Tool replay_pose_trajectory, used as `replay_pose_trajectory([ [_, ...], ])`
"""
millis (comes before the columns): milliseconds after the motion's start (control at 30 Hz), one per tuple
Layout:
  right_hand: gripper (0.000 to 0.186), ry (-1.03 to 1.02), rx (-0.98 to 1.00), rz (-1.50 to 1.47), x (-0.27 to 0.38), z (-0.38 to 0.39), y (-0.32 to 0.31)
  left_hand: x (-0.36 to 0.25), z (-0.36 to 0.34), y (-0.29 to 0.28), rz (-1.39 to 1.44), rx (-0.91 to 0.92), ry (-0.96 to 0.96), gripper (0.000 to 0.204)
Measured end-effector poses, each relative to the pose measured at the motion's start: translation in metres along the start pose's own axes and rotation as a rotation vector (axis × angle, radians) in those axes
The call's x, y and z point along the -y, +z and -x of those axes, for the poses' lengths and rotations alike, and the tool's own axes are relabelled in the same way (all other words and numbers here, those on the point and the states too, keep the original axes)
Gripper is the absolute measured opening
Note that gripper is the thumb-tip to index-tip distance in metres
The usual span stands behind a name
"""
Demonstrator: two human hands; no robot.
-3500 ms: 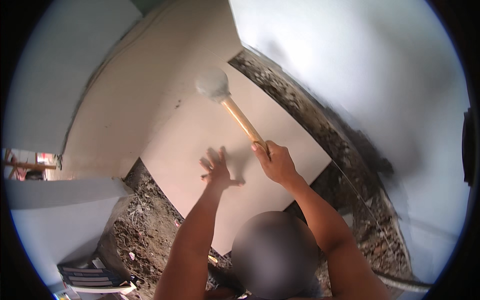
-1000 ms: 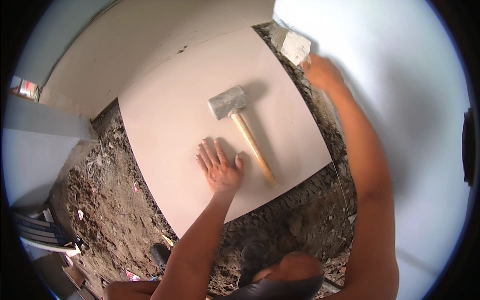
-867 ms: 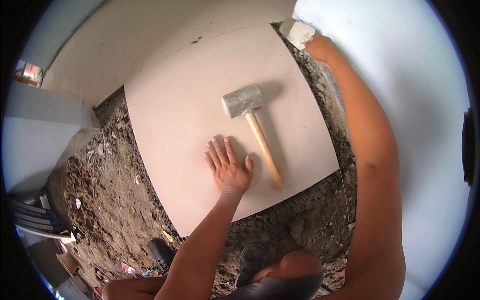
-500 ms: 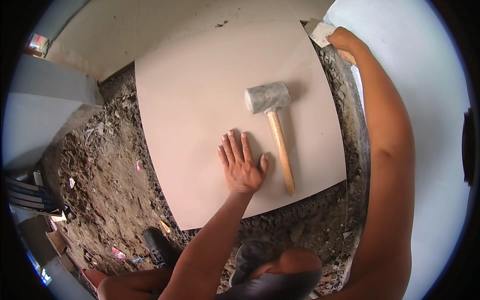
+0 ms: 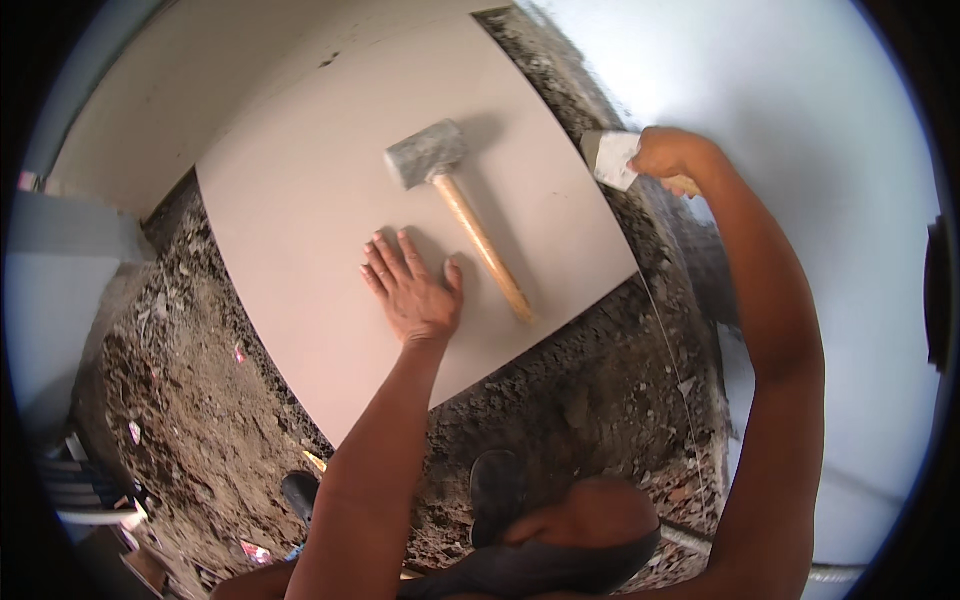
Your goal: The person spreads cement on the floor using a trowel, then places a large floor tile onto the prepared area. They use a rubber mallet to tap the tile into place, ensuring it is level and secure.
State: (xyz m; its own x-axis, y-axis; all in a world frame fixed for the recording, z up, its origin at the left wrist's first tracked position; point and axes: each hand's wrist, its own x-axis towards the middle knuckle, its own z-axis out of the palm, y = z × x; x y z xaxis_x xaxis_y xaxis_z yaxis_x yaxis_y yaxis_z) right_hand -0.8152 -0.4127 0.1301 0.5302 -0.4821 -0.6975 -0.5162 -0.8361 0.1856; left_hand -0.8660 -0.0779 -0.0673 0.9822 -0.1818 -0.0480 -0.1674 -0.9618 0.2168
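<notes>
My left hand [image 5: 417,298] lies flat, fingers spread, on a large beige floor tile [image 5: 300,250]. Just right of it a mallet rests on the tile, with a grey head [image 5: 427,153] and a wooden handle [image 5: 485,248]. Out to the right, my right hand [image 5: 672,160] is closed round the wooden handle of a putty knife [image 5: 615,160]. Its wide blade, pale with dried material, points left at the tile's right edge, over the gap beside the wall. The blade's front edge looks dark, and whether it touches the tile I cannot tell.
Rough grey mortar and soil [image 5: 200,370] border the tile at left and front. A taut string [image 5: 672,350] runs along the right side near the pale wall [image 5: 840,250]. My shoe [image 5: 497,490] stands on the soil. Beyond the tile is more laid beige flooring [image 5: 250,90].
My right hand has drawn the putty knife nearer along the tile's right edge. The view has turned, shifting the tile and mallet leftward; my left hand stays flat on the tile.
</notes>
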Motion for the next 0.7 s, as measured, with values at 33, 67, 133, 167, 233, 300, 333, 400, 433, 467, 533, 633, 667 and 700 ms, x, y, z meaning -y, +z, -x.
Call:
replay_pose_trajectory([
  [33,0.042,0.010,0.022,0.022,-0.010,0.011,0.011,0.000,0.000,0.001,-0.003,-0.008,0.001,0.081],
  [67,0.042,0.018,0.045,0.045,-0.019,0.021,0.024,0.000,0.000,0.001,-0.007,-0.016,0.001,0.081],
  [133,0.042,0.047,0.061,0.069,-0.041,0.045,0.044,-0.003,0.001,-0.001,-0.004,0.008,0.008,0.083],
  [167,0.042,0.062,0.059,0.073,-0.050,0.058,0.052,-0.003,0.001,-0.001,-0.002,0.013,0.015,0.084],
  [233,0.043,0.098,0.067,0.070,-0.070,0.074,0.071,-0.003,0.004,-0.001,-0.010,0.028,0.026,0.087],
  [300,0.045,0.132,0.079,0.057,-0.095,0.087,0.089,-0.004,0.003,-0.002,-0.019,0.053,0.039,0.089],
  [333,0.044,0.137,0.073,0.073,-0.095,0.099,0.094,-0.001,0.002,-0.004,-0.032,0.066,0.038,0.090],
  [400,0.042,0.144,0.059,0.110,-0.096,0.129,0.106,0.006,0.001,-0.008,-0.034,0.113,0.039,0.094],
  [433,0.039,0.149,-0.044,0.086,-0.106,0.136,0.124,0.006,0.000,-0.011,-0.033,0.135,0.038,0.096],
  [467,0.036,0.164,-0.147,0.063,-0.125,0.142,0.148,0.002,0.000,-0.014,-0.019,0.186,0.050,0.101],
  [533,0.034,0.147,-0.266,-0.005,-0.131,0.141,0.161,0.000,-0.001,-0.026,-0.017,0.282,0.065,0.110],
  [633,0.034,0.138,-0.233,-0.133,-0.123,0.121,0.160,-0.002,-0.005,-0.037,-0.040,0.455,0.083,0.128],
  [667,0.034,0.155,-0.162,-0.170,-0.114,0.105,0.151,0.000,-0.006,-0.039,-0.049,0.465,0.106,0.132],
  [700,0.031,0.112,-0.195,-0.137,-0.100,0.097,0.138,0.007,-0.008,-0.039,-0.057,0.474,0.123,0.136],
])
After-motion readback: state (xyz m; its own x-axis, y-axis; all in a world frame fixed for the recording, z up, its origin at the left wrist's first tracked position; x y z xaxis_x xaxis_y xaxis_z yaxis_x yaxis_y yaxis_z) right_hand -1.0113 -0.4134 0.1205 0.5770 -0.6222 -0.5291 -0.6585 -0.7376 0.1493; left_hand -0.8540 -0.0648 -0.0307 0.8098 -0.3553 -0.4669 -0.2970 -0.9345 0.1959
